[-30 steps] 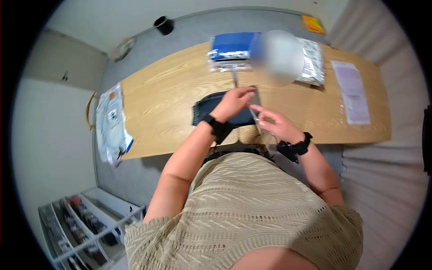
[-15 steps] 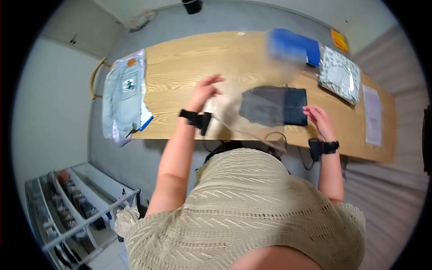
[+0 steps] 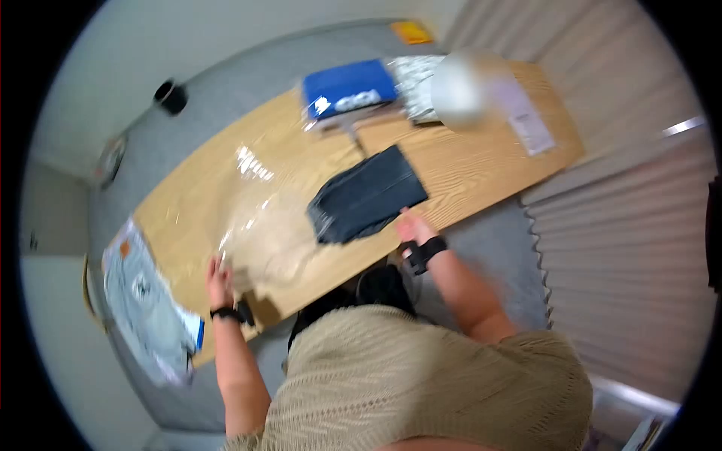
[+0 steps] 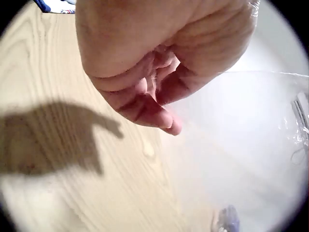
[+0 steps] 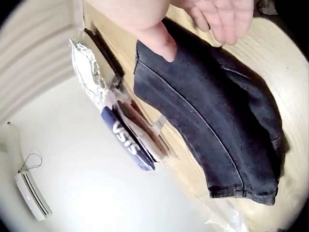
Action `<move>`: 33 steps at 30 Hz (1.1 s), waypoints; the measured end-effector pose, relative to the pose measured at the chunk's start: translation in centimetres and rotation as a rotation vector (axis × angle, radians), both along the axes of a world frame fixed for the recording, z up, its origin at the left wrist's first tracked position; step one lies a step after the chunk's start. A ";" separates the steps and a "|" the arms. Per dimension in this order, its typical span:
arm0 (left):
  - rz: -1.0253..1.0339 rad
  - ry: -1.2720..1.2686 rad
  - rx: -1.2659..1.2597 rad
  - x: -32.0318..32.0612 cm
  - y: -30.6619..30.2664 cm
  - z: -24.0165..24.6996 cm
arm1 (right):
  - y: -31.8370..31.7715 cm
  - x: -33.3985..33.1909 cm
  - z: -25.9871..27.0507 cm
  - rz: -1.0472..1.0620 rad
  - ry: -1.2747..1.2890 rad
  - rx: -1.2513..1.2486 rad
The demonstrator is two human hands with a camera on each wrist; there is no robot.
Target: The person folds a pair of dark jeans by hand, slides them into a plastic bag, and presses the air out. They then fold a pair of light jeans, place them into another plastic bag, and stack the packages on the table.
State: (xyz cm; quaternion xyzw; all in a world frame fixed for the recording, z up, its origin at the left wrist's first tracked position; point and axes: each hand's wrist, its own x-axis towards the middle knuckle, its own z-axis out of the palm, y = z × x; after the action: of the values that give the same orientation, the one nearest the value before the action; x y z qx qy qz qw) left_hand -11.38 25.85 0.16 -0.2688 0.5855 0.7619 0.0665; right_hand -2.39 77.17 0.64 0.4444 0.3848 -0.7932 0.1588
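The table (image 3: 474, 177) is carrying everything. By its left edge, the clear bag (image 3: 259, 218) is spreading toward the dark jeans (image 3: 368, 195), which are lying near the front edge. The left hand (image 3: 219, 283) is pinching the bag, fingertips together; the right hand (image 3: 416, 228) is hovering beside the jeans, fingers apart.

From above, looks forward and steeply down in the head view, taking in the table (image 3: 466, 173), with the knit top (image 3: 421, 376) at six o'clock. From very close, looks past the left hand (image 4: 164, 53) at twelve in the left wrist view; shares clear film (image 4: 231, 145) at four with the head view. From close by, looks past the right hand (image 5: 178, 19) at twelve towards the wall (image 5: 111, 193) at seven; shares the dark garment (image 5: 207, 111) at three with the head view.
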 end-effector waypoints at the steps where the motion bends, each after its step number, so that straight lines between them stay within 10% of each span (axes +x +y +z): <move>1: -0.058 -0.037 -0.078 0.1 -0.1 -0.2 | -0.8 -0.8 0.1 0.044 -0.117 0.184; 3: 0.013 -0.067 -0.098 0.4 0.3 -1.3 | -1.3 -2.1 -11.3 -0.204 0.027 0.144; 4: -0.025 -0.035 -0.120 0.3 -0.8 -3.5 | -3.4 -2.2 -2.6 -0.220 0.080 0.058; 14: -0.128 -0.007 -0.334 0.6 -0.3 -5.7 | -5.7 -5.3 -6.7 -0.533 0.324 -0.085; 16: -0.352 0.110 -1.409 0.3 -2.1 -7.3 | -5.2 -5.0 -5.0 -0.508 0.322 -0.159; 18: -0.363 0.184 -1.525 1.3 0.7 -3.3 | -5.1 -4.8 -2.7 -0.501 0.255 -0.126; 27: -1.097 0.545 -1.233 5.6 8.6 2.6 | -4.4 -5.6 -2.6 -0.448 0.371 -0.033; 33: -1.163 0.499 -1.316 7.9 8.7 0.6 | -2.9 -6.1 -0.1 -0.423 0.515 0.001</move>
State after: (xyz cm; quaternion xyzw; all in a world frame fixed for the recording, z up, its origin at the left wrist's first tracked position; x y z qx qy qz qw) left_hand -3.47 34.59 0.79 0.2573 0.9425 0.1566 0.1447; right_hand -8.45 74.29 0.51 0.2993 0.3120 -0.8947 -0.1121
